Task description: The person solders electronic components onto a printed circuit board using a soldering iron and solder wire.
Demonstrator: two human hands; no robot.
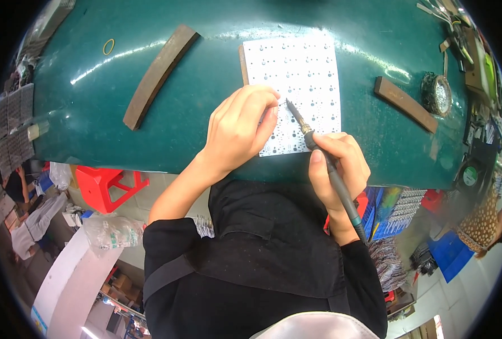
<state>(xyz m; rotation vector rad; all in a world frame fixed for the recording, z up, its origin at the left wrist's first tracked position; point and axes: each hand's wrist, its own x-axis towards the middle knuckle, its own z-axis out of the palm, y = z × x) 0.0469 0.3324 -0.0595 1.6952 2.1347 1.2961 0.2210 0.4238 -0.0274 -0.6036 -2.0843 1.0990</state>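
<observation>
A white circuit board panel (302,66) with rows of small dark holes lies on the green tabletop, near its front edge. In my right hand (346,161) is a soldering iron (339,185), gripped like a pen, its tip pointing up and left at the middle of the panel. My left hand (228,127) rests over the panel's left edge, thumb and forefinger pinched together close to the iron's tip. What the pinch holds is too small to make out. Brown wood shows under the panel's left side.
Curved brown wooden strips lie left (160,76) and right (404,104) on the green table (93,124). A tape roll (436,94) and cluttered tools stand at the right edge. A yellow rubber band (108,46) lies far left. Below are a red stool (107,183) and a blue bin (451,255).
</observation>
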